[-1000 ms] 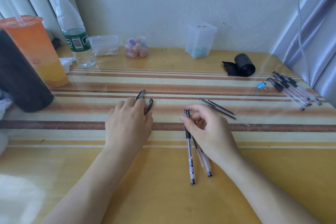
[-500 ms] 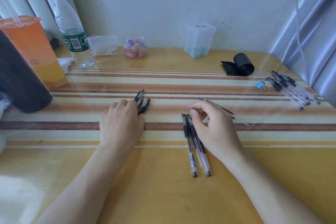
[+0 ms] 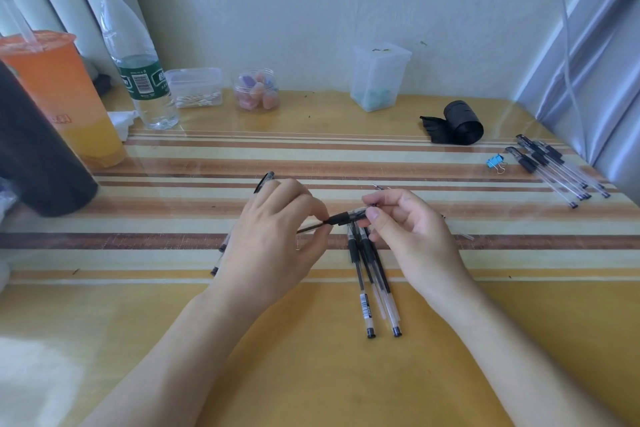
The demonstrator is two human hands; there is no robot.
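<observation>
Work in hand: a thin refill (image 3: 311, 227) goes into a pen (image 3: 349, 216) or comes out of it; I cannot tell which

Done, as I judge: a row of capped pens (image 3: 557, 170) lies well apart at 2 o'clock on the table (image 3: 311, 374), near a blue clip (image 3: 495, 162) — these look finished

Left to do: three loose pens (image 3: 372, 281) lie without caps at 6 o'clock from the held pen, and one more pen end (image 3: 266, 179) shows at 11 o'clock of the left hand — so I think the work is somewhere in the middle

Pen place: in the centre, held between both hands, almost level, just above the loose pens

Left hand (image 3: 273, 239): back turned up, thumb and forefinger pinch the refill where it meets the pen

Right hand (image 3: 412, 236): fingers curled, thumb and fingertips hold the pen's other end, the wrist raised above the table
</observation>
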